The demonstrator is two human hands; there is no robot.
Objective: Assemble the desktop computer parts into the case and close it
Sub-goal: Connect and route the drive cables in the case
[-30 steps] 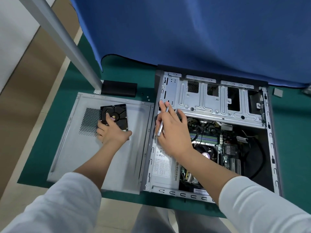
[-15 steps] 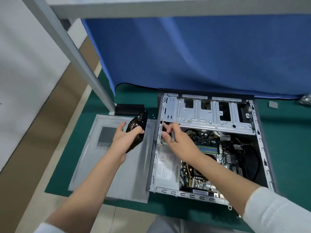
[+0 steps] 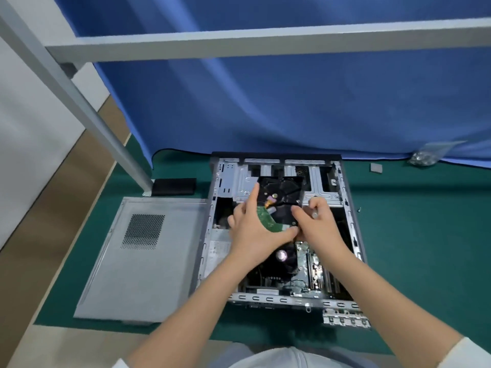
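Looks like a workshop or lab bench set up for PC assembly. Work surface is a green mat (image 3: 425, 235) laid on a pale top, boxed in by a grey metal frame (image 3: 239, 46) with a blue cloth (image 3: 292, 107) hung behind as a backdrop. On the mat: an opened desktop case (image 3: 353, 208) lying on its side, its grey side panel (image 3: 148, 261) flat just beside it, a clear bag of small hardware (image 3: 427, 155) at the cloth's edge. Plain white wall (image 3: 24, 155) and brown floor strip (image 3: 66, 181) to the left. Nothing domestic.
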